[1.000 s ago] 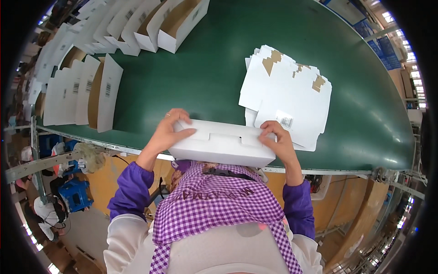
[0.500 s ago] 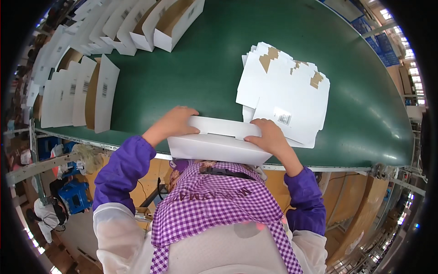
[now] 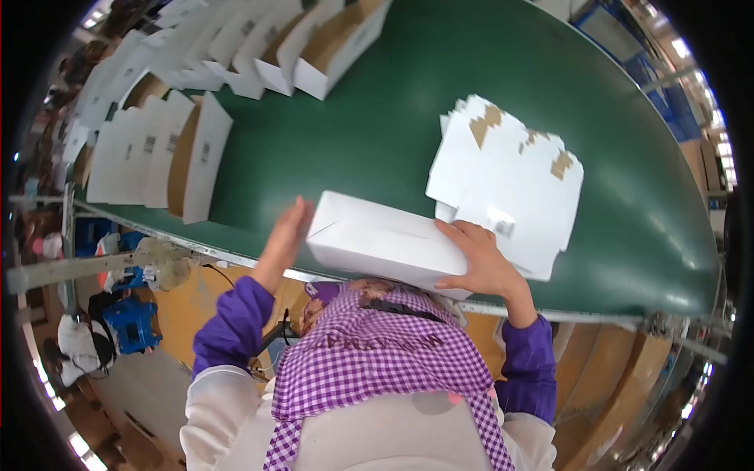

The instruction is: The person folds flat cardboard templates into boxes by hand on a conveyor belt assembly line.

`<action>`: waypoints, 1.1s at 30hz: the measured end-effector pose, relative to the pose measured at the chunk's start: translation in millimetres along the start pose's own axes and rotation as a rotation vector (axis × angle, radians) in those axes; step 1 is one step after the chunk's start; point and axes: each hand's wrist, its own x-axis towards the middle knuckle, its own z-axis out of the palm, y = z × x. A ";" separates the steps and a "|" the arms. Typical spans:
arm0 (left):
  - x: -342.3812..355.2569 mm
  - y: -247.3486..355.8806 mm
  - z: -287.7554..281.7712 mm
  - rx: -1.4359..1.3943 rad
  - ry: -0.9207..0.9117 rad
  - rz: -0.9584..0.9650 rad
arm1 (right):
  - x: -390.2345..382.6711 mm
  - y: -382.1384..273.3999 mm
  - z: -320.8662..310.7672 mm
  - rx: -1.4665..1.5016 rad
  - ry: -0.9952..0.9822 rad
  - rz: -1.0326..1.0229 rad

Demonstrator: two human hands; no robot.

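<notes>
A long white cardboard box [image 3: 385, 235] lies at the near edge of the table, its flaps folded in. My right hand [image 3: 483, 259] grips its right end, thumb on the near face and fingers over the far side. Beside the box's left end is my left hand [image 3: 284, 239], slightly blurred, with fingers stretched out and holding nothing. Whether its fingertips touch the box is hard to tell. To the right of the box lies a stack of flat white cardboard blanks [image 3: 503, 184] with brown patches.
The green table [image 3: 314, 145] has a curved far edge. Rows of opened white boxes with brown insides [image 3: 200, 161] stand at the left, and more boxes [image 3: 334, 47] stand at the far left. Below the table are a metal rail and a blue stool [image 3: 132, 324].
The box has turned, and its slotted edge has given way to a smooth face on top. My left hand has come off its left end; the right hand still grips the right end.
</notes>
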 end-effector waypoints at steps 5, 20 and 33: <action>-36.8 -48.1 15.7 -0.193 0.176 -0.178 | 10.1 25.6 1.3 0.170 0.220 -0.091; -53.8 122.1 10.2 0.960 0.319 0.313 | 102.8 12.4 108.5 1.000 0.067 0.092; 23.0 178.3 -41.1 1.708 0.930 0.524 | 9.0 80.4 85.0 1.106 0.486 0.356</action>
